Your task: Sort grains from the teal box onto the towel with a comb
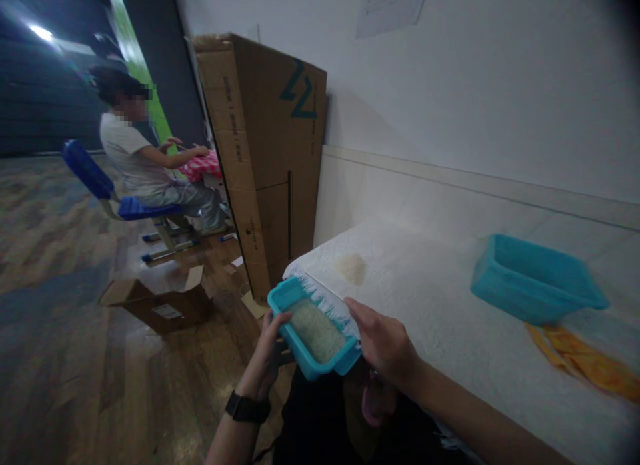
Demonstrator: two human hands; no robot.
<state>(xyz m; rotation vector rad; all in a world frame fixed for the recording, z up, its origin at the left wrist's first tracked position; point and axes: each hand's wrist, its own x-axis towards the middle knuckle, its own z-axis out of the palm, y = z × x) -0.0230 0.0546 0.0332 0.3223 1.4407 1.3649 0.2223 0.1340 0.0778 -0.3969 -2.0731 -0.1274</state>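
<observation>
A small turquoise plastic basket (299,350) with pale, rice-like grains (317,328) inside is tilted just below the edge of the white-covered table (425,305). My left hand (273,348) grips its left side, thumb over the rim and fingers underneath. At the fringed edge of the cloth, my right hand (387,342) rests close to the basket's right end, its fingers stretched forward and held together. Whether it touches the basket I cannot tell. A small heap of the same pale grains (351,268) lies on the cloth beyond my hands.
A larger turquoise bin (537,278) stands on the table at right, beside an orange cloth (585,358). A tall cardboard carton (280,138) rises behind the table's left corner. An open cardboard box (165,308) sits on the floor. Farther left, a person (135,145) sits on a blue chair (90,175).
</observation>
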